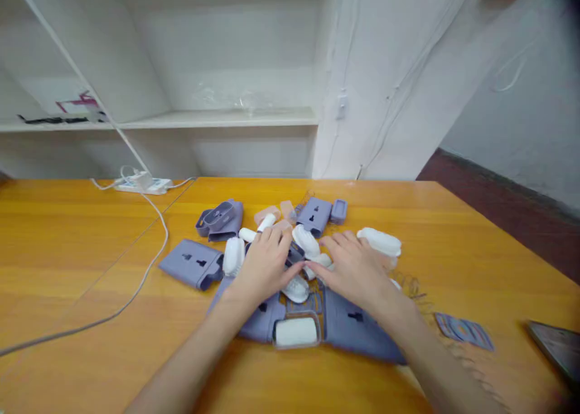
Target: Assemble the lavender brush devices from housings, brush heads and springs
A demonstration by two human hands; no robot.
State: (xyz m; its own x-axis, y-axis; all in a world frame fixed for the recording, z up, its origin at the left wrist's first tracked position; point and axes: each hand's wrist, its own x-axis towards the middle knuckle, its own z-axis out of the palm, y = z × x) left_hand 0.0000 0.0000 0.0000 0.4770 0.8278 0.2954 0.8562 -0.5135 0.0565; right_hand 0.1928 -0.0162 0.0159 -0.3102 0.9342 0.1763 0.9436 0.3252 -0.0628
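Observation:
Both hands are palm down over a heap of plastic parts in the middle of the table. My left hand (270,257) is open, with its thumb stretched toward the other thumb. Opposite it, my right hand (348,260) is open too, fingers spread over the heap. Between them lie a white rounded piece (306,240) and a white oval piece (296,288). Purple-grey housings with keyhole slots, such as the one at left (191,263) and the one under my right forearm (357,326), surround the hands. A white block (296,332) sits in a clear frame in front. What lies under the palms is hidden.
A white power strip (145,183) sits at the back left, its grey cable (154,263) crossing the table's left side. On the right are a coiled wire (410,287), a colourful card-like item (464,329) and a dark flat device (555,347). White shelves (217,119) stand behind.

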